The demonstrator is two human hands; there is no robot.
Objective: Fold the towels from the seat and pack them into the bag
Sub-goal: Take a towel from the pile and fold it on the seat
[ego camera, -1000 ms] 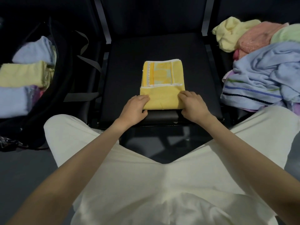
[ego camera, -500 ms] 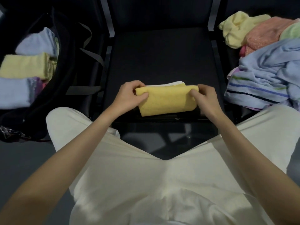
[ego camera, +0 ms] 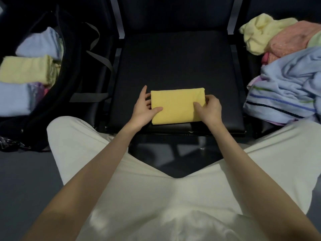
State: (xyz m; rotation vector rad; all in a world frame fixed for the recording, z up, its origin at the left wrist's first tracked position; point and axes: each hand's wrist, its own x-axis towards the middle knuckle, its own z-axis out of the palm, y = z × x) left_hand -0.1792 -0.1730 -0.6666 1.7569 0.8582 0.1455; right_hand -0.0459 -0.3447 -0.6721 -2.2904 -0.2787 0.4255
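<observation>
A yellow towel (ego camera: 177, 106) lies folded into a small rectangle near the front edge of the black middle seat (ego camera: 173, 63). My left hand (ego camera: 145, 108) holds its left edge, thumb on top and fingers along the side. At the right edge, my right hand (ego camera: 209, 108) grips with the thumb on top and the fingers curled round the edge. The open black bag (ego camera: 69, 70) stands to the left and holds folded towels, among them a pale yellow one (ego camera: 26, 69) and two light blue ones (ego camera: 13, 99).
On the right seat sits a loose pile of unfolded towels (ego camera: 286, 84): pale yellow, pink, green, light blue and a striped one. The bag's grey straps (ego camera: 97, 56) hang toward the middle seat. My knees in white trousers frame the seat's front edge.
The near half of the yellow towel was folded over and lifted. Now the smaller bundle lies flat on the seat, with both hands still at its sides.
</observation>
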